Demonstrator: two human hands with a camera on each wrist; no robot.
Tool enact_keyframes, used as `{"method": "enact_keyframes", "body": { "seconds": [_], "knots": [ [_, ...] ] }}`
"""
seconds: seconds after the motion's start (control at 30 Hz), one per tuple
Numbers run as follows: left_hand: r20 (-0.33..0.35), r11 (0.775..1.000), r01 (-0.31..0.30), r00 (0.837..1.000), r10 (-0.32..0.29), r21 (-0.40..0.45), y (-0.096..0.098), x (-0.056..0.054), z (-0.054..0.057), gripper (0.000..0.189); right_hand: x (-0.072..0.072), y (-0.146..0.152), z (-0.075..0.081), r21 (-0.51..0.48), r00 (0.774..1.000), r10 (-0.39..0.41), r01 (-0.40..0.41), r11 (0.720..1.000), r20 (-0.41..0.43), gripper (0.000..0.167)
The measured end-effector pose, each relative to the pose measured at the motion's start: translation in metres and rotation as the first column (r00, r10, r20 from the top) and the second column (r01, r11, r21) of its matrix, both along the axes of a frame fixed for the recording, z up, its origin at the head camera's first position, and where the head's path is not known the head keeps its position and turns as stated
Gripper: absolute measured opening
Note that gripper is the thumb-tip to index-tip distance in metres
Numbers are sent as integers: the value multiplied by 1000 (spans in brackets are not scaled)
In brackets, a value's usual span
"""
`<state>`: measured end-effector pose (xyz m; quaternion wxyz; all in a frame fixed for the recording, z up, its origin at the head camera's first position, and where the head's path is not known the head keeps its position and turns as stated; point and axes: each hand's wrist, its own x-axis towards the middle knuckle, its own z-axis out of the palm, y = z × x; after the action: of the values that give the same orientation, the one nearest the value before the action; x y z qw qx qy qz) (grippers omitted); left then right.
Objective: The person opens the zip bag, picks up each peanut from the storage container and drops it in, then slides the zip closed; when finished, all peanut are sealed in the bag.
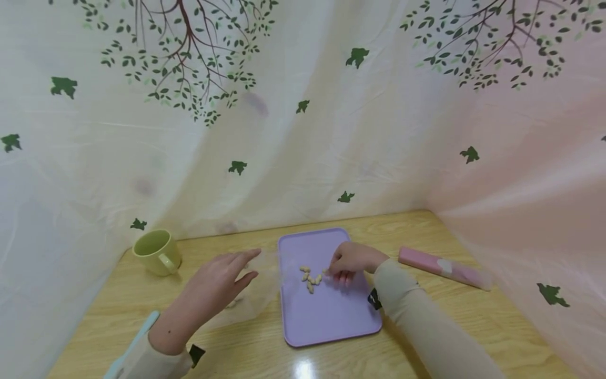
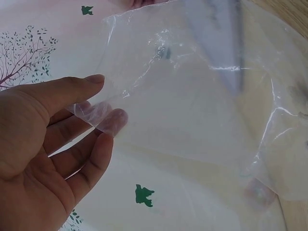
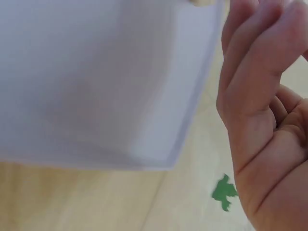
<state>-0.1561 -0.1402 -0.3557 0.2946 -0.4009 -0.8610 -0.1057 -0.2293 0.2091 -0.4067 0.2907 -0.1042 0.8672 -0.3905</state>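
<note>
Fingers bent, my right hand (image 1: 350,259) reaches down over the lilac tray (image 1: 326,316) and pinches a peanut (image 1: 325,271) at its fingertips. Several more peanuts (image 1: 310,284) lie loosely grouped on the tray, just left of that hand. In the right wrist view the fingertips are cut off by the frame edge. My left hand (image 1: 220,279) is left of the tray, thumb and index finger spread apart. A clear plastic bag (image 2: 183,115) hangs over its fingertips, which show through the film. Peanuts (image 1: 232,303) appear inside the bag, partly behind the hand.
A green mug (image 1: 156,253) stands at the back left of the wooden table (image 1: 255,358). A long pink box (image 1: 445,267) lies right of the tray. A light-blue strip-like object (image 1: 134,339) lies partly under the left forearm. Printed curtains border the back and sides.
</note>
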Motion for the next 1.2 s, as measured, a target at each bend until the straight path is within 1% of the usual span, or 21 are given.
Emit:
{"method": "enact_keyframes", "body": {
  "seconds": [0.17, 0.23, 0.4, 0.6, 0.7, 0.8, 0.93, 1.07, 1.2],
  "knots": [
    [9, 1000, -13, 1000, 13, -7, 0, 1, 0, 57, -4, 0, 18, -84, 998, -60, 56, 995, -38, 27],
    [11, 1000, -15, 1000, 15, -7, 0, 1, 1, 57, -5, -2, 25, -123, 996, -86, 81, 989, -37, 27],
    [5, 1000, -11, 1000, 11, -1, 0, 1, 1, 55, -3, -15, 42, -177, 992, -116, 105, 979, -56, 25],
    [4, 1000, -21, 1000, 21, -4, 0, 1, 2, 56, 2, -34, 67, -193, 988, -121, 101, 976, -93, 26],
    [9, 1000, -21, 1000, 21, -5, 0, 0, 3, 55, 4, -44, 76, -196, 988, -109, 86, 977, -110, 24],
    [14, 1000, -21, 1000, 21, -9, 1, 1, 3, 56, 7, -53, 81, -198, 988, -92, 66, 978, -127, 23],
    [18, 1000, -24, 1000, 24, -11, 1, 1, 3, 56, 9, -62, 83, -204, 988, -68, 38, 978, -141, 23],
    [10, 1000, -20, 1000, 21, -7, 1, 1, 3, 57, 10, -70, 84, -195, 987, -42, 11, 981, -156, 22],
    [-7, 1000, -4, 1000, 4, 2, 1, 1, 3, 59, 11, -76, 82, -174, 987, -24, -4, 985, -157, 20]
  ]
}}
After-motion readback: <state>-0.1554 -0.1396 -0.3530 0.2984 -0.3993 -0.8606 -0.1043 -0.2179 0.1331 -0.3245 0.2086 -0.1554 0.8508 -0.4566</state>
